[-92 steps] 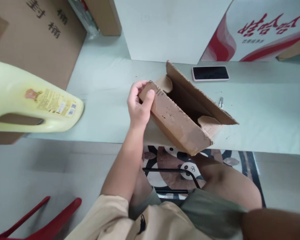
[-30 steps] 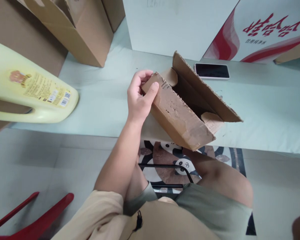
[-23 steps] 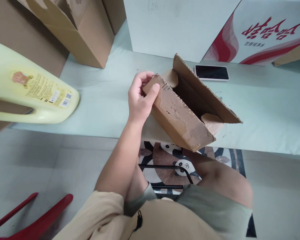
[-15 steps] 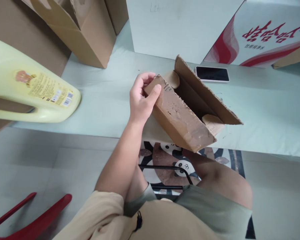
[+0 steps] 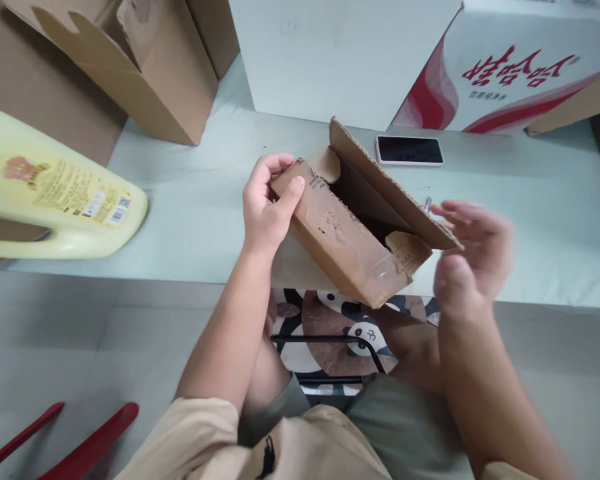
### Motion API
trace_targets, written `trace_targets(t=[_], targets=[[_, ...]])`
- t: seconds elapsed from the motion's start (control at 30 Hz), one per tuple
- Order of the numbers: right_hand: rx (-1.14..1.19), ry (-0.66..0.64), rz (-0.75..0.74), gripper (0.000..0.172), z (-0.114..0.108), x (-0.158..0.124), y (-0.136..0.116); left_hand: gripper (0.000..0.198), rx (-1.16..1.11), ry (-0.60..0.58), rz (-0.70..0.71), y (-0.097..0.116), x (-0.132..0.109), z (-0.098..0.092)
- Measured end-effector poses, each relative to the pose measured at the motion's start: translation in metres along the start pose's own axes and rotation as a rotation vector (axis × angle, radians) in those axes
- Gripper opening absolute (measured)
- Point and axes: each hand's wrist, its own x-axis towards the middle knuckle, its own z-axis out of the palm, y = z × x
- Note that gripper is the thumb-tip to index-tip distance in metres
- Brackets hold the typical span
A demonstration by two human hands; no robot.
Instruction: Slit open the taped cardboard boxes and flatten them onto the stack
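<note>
My left hand (image 5: 265, 207) grips the near left corner of a worn brown cardboard box (image 5: 343, 247), thumb on the outer wall and fingers curled over the edge. The box is open at the top, tilted, with its flaps standing up, and hangs over the front edge of the pale green table (image 5: 195, 207). My right hand (image 5: 473, 257) is beside the box's right end, blurred by motion, fingers spread and holding nothing, close to the far flap's corner.
A yellow plastic jug (image 5: 55, 207) lies on its side at the left. A phone (image 5: 409, 150) lies screen-up behind the box. Open cardboard cartons (image 5: 145, 73) stand at the back left, a white box (image 5: 340, 53) and a red-and-white printed carton (image 5: 510, 73) at the back. A small metal object (image 5: 427, 202) rests near the flap.
My right hand has come up into view from the lower right to the box's right end. The left hand keeps the same grip on the box.
</note>
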Motion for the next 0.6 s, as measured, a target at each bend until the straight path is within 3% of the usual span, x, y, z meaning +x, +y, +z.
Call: trace_targets(t=[0.07, 0.17, 0.33, 0.5, 0.6], targets=[[0.106, -0.051, -0.081, 0.043, 0.006, -0.011, 0.009, 0.047, 0.034, 0.002, 0.022, -0.003, 0.000, 0.001], [0.229, -0.106, -0.043, 0.037, 0.017, -0.028, 0.020, 0.046, 0.094, -0.013, 0.061, -0.006, 0.000, 0.004], [0.265, -0.007, 0.094, 0.034, 0.030, -0.045, 0.025, 0.039, 0.235, -0.049, 0.096, -0.004, 0.003, 0.004], [0.331, -0.029, 0.151, 0.036, 0.029, -0.043, 0.018, 0.019, 0.308, -0.208, 0.095, 0.005, 0.006, 0.001], [0.421, 0.063, 0.280, 0.041, 0.028, -0.040, 0.022, 0.018, 0.312, -0.213, 0.059, 0.005, 0.008, -0.001]])
